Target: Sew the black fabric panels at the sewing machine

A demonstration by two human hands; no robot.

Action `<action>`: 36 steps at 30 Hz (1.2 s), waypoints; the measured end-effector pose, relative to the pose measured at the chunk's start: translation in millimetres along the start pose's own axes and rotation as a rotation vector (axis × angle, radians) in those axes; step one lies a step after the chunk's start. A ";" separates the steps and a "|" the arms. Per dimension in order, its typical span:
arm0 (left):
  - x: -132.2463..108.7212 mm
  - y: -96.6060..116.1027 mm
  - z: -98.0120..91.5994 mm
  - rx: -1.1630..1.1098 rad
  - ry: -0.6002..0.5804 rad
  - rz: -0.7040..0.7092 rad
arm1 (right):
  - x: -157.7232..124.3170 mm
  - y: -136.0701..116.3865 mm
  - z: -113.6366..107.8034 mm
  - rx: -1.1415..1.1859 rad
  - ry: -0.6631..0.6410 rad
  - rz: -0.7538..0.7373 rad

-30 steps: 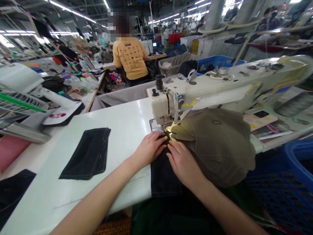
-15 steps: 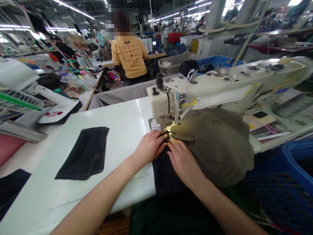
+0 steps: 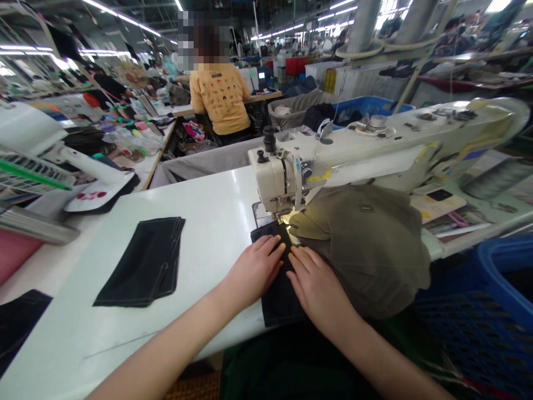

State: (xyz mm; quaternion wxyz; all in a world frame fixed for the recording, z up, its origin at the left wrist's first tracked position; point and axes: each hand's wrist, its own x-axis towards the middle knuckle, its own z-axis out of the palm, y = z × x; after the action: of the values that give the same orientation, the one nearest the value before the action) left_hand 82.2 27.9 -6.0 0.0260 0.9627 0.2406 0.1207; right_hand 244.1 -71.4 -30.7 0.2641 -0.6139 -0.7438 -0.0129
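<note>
A piece of black fabric [image 3: 278, 308] lies on the sewing machine's bed, its top edge under the presser foot [image 3: 283, 216]. My left hand [image 3: 257, 265] rests on it with fingers stretched out flat and thumb apart. On the right edge of the same piece lies my right hand [image 3: 317, 280], fingers extended and pressing down, thumb toward the left hand. The sewing machine [image 3: 272, 180] has a small lamp glow at its needle, which is hard to make out. Against its right side bunches an olive-brown cloth [image 3: 370, 250].
Left on the white table [image 3: 208, 222] sits a stack of black fabric pieces [image 3: 139, 264]; another dark piece [image 3: 20, 322] lies at the far left. A blue plastic basket [image 3: 491, 300] stands at right. Ahead, a person in a yellow shirt [image 3: 220, 97] sits facing away.
Both hands have drawn slightly back toward me. The black fabric's top left part, hidden or folded before, now lies spread flat beside the presser foot. The camera view has shifted slightly.
</note>
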 end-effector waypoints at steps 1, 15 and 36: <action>-4.5 5.2 -0.8 -0.003 -0.014 0.007 | -3.4 -0.5 -1.5 -0.003 -0.002 -0.007; 9.3 -23.3 -4.7 -0.042 -0.003 0.025 | 24.9 9.7 7.1 0.009 -0.036 0.012; 1.8 -23.9 7.0 -0.016 0.041 -0.033 | 17.0 7.6 21.5 0.019 0.093 0.013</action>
State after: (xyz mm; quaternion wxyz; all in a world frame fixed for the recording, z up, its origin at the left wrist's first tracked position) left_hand 74.5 49.8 -14.9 0.0310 0.9557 0.2561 0.1418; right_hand 241.1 -46.8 -44.6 0.3043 -0.6148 -0.7268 -0.0330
